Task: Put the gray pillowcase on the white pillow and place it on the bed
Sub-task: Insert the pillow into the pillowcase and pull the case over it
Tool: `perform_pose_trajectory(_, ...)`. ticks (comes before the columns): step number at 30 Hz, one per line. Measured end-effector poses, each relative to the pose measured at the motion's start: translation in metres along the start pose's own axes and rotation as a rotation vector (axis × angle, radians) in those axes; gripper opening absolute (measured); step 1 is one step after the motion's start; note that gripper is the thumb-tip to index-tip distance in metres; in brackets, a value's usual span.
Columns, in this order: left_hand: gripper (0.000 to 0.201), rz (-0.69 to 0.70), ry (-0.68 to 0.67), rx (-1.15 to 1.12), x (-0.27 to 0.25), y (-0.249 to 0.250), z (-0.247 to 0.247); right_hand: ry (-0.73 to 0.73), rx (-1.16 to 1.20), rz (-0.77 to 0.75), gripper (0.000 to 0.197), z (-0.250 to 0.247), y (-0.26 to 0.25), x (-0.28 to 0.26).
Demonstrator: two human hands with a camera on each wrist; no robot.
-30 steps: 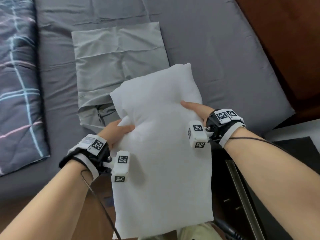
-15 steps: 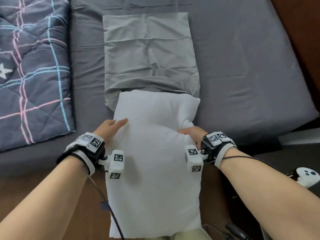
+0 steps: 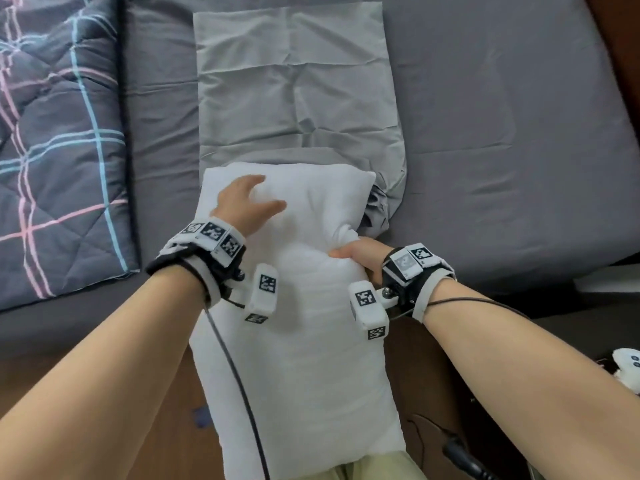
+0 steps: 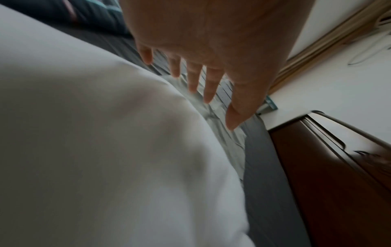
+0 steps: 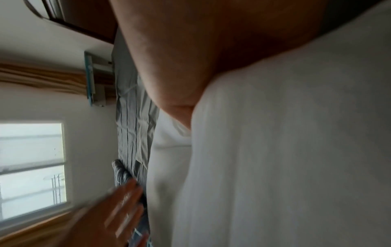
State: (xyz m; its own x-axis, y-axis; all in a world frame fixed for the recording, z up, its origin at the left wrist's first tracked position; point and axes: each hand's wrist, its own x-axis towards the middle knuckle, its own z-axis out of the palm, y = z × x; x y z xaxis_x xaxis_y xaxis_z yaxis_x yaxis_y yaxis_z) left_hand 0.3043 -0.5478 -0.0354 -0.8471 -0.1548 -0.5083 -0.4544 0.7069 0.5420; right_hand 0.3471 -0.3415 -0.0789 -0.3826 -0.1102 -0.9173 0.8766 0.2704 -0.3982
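Note:
The white pillow (image 3: 304,341) lies lengthwise from my lap onto the bed, its far end at the open mouth of the gray pillowcase (image 3: 294,81), which lies flat on the sheet. My left hand (image 3: 242,202) is over the pillow's far left part with fingers spread and straight, holding nothing; the left wrist view shows these fingers (image 4: 194,78) just above the pillow (image 4: 105,150). My right hand (image 3: 356,254) grips the pillow's right edge, thumb on top. In the right wrist view its palm (image 5: 190,66) presses into the pillow (image 5: 285,150).
A dark plaid quilt (image 3: 59,150) covers the bed's left side. The gray sheet (image 3: 502,133) is bare to the right of the pillowcase. A brown wooden headboard (image 3: 620,46) stands at the far right. A white controller (image 3: 628,370) lies at the right edge.
My left hand has let go of the pillow's left edge and moved forward over its far end, fingers spread. The pillow's far end now reaches the pillowcase mouth. My right hand keeps its grip.

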Motion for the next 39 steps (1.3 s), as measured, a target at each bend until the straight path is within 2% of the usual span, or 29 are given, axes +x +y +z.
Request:
perform_pose_trajectory(4, 0.059, 0.095, -0.137, -0.030, 0.022, 0.038, 0.021, -0.076, -0.120, -0.051, 0.051, -0.003, 0.010, 0.008)
perform_pose_trajectory(7, 0.074, 0.099, -0.245, 0.099, 0.041, 0.049, 0.036, -0.211, -0.119, -0.081, 0.034, -0.011, 0.017, 0.003)
perform_pose_trajectory(10, 0.090, 0.042, -0.346, 0.257, 0.057, 0.040, 0.041, -0.254, -0.333, -0.126, 0.026, -0.036, 0.009, -0.001)
perform_pose_trajectory(11, 0.090, 0.042, -0.374, 0.262, 0.060, 0.037, 0.041, -0.209, -0.432, -0.130, 0.028, -0.049, 0.004, 0.000)
perform_pose_trajectory(13, 0.084, 0.065, -0.414, 0.277, 0.062, 0.033, 0.040, -0.020, -0.501, -0.158, 0.028, -0.076, -0.005, 0.008)
perform_pose_trajectory(16, 0.071, 0.089, -0.455, 0.294, 0.066, 0.028, 0.039, 0.332, -0.348, -0.294, 0.015, -0.102, -0.014, 0.026)
perform_pose_trajectory(17, 0.069, 0.097, -0.464, 0.299, 0.066, 0.026, 0.038, 0.406, -0.293, -0.329, 0.020, -0.105, -0.015, 0.033)
perform_pose_trajectory(19, 0.070, 0.103, -0.479, 0.297, 0.068, 0.022, 0.037, 0.479, -0.254, -0.355, 0.042, -0.104, -0.017, 0.051)
perform_pose_trajectory(22, 0.080, 0.072, -0.461, 0.282, 0.071, 0.019, 0.038, 0.488, -0.329, -0.361, 0.064, -0.096, -0.019, 0.072)
perform_pose_trajectory(25, 0.080, 0.037, -0.422, 0.308, 0.071, 0.021, 0.039, 0.434, -0.285, -0.313, 0.073, -0.087, -0.023, 0.087)
perform_pose_trajectory(27, 0.079, 0.040, -0.418, 0.324, 0.071, 0.023, 0.040, 0.430, -0.274, -0.259, 0.066, -0.084, -0.025, 0.094)
perform_pose_trajectory(30, 0.071, 0.071, -0.409, 0.388, 0.070, 0.026, 0.042, 0.494, -0.383, -0.291, 0.017, -0.084, -0.027, 0.097)
perform_pose_trajectory(32, 0.066, 0.089, -0.395, 0.422, 0.069, 0.029, 0.043, 0.567, -0.388, -0.334, 0.037, -0.089, -0.028, 0.096)
perform_pose_trajectory(33, 0.064, 0.099, -0.386, 0.425, 0.069, 0.030, 0.044, 0.592, -0.319, -0.370, 0.039, -0.091, -0.030, 0.093)
perform_pose_trajectory(36, 0.056, 0.147, -0.316, 0.446, 0.068, 0.035, 0.045, 0.535, -0.009, -0.507, 0.030, -0.093, -0.039, 0.077)
perform_pose_trajectory(37, 0.052, 0.169, -0.271, 0.464, 0.066, 0.039, 0.044, 0.491, 0.045, -0.540, 0.025, -0.093, -0.044, 0.070)
perform_pose_trajectory(39, 0.049, 0.215, -0.189, 0.490, 0.061, 0.049, 0.040, 0.442, 0.012, -0.624, 0.023, -0.091, -0.053, 0.054)
